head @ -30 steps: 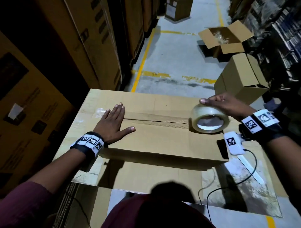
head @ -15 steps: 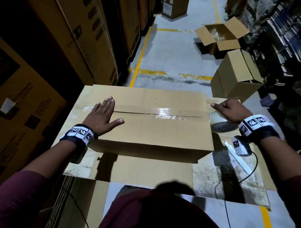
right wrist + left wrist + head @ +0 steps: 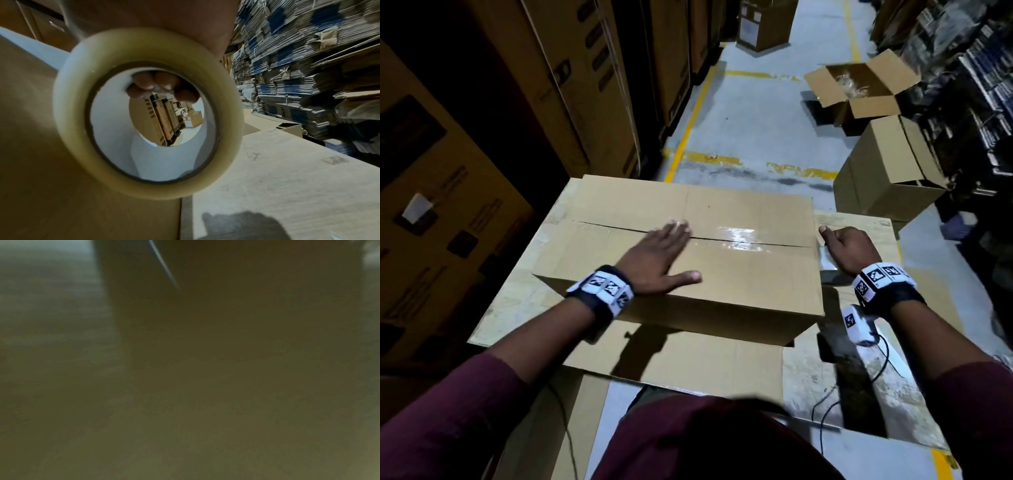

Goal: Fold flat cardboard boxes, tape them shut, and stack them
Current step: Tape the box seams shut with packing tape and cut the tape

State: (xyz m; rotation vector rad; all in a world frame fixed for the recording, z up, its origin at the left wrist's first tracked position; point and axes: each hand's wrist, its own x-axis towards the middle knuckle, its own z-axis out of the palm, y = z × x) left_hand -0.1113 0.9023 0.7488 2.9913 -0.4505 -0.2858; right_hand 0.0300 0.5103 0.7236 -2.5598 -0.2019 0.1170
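Pressing the box, left hand flat; right hand grips tape roll.

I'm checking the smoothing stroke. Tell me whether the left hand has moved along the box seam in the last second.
Yes. The left hand has slid rightward along the seam of the box, from near its left end toward the middle.

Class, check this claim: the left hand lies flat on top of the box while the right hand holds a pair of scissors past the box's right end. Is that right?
Not quite. The right hand holds a roll of clear tape, not scissors; the right wrist view shows fingertips curled into its core. The left hand does lie flat on the box.
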